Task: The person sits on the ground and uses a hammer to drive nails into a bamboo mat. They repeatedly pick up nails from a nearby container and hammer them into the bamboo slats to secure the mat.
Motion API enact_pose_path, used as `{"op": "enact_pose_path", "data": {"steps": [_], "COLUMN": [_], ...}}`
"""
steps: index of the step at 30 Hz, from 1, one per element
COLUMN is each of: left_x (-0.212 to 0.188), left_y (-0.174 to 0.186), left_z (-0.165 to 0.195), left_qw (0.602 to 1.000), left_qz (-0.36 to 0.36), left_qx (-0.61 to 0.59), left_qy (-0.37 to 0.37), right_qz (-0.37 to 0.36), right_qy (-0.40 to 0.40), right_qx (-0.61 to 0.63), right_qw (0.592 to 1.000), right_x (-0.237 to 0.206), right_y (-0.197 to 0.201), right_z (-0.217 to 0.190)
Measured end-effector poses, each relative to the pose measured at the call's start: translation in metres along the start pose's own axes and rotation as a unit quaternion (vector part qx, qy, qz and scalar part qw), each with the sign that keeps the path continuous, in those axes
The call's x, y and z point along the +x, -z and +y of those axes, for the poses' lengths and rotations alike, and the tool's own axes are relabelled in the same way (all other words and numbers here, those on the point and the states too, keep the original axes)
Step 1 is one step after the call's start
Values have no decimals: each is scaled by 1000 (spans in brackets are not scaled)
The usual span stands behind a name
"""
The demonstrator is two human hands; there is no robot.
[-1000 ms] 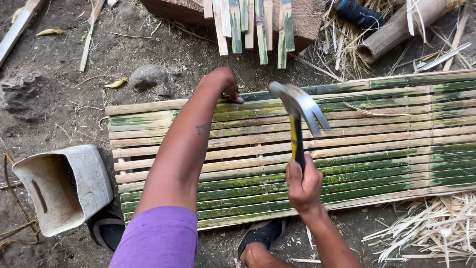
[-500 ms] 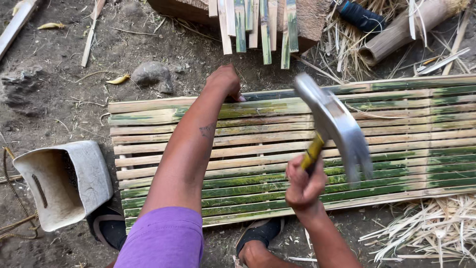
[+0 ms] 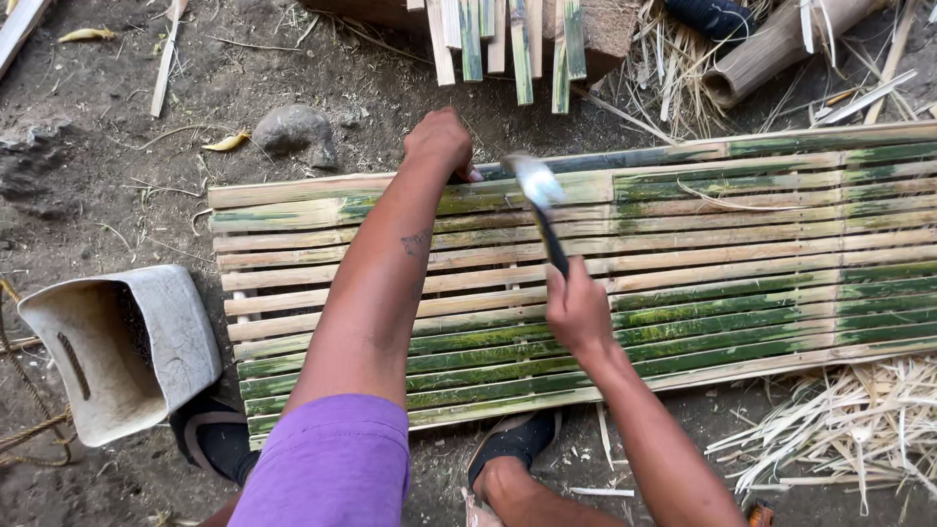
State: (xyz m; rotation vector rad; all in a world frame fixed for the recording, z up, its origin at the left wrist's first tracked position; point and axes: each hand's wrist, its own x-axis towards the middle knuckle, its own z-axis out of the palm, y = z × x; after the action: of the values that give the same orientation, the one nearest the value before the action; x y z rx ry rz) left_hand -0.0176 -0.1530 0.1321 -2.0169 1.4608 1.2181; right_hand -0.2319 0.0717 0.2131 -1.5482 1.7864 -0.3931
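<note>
While pinching something tiny, probably a nail, too small to tell, at the far edge of the bamboo slat panel with left hand, gripping hammer tight in right hand, handle running away from body, blurred head just right of those left fingers.

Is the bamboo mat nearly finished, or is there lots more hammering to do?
Much looks done: many split bamboo slats already lie side by side as one flat panel on the dirt. In hand: the left hand presses on the top slat while the right hand swings a hammer down beside it. Left, probably: loose cut strips wait above the panel. How many fastenings remain cannot be seen.
</note>
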Motion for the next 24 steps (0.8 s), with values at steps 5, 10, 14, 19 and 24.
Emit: {"op": "enact_pose_path", "data": {"steps": [5, 10, 14, 19, 24], "left_x": [-5, -23, -65, -149, -229], "left_y": [-12, -32, -55, 2, 24], "left_z": [-9, -26, -77, -258, -481], "left_qw": [998, 994, 929, 937, 984], "left_qz": [48, 81, 238, 151, 83], "left_qx": [-34, -57, -53, 129, 160], "left_qy": [-30, -46, -277, -287, 2], "right_qz": [62, 7, 38, -108, -289], "right_qy": [65, -26, 15, 29, 74], "right_qx": [-30, -100, -75, -42, -153], "right_qw": [995, 995, 996, 993, 942], "right_x": [9, -5, -34, -75, -85], "right_y": [1, -4, 10, 35, -11], "right_z": [20, 21, -1, -52, -129]}}
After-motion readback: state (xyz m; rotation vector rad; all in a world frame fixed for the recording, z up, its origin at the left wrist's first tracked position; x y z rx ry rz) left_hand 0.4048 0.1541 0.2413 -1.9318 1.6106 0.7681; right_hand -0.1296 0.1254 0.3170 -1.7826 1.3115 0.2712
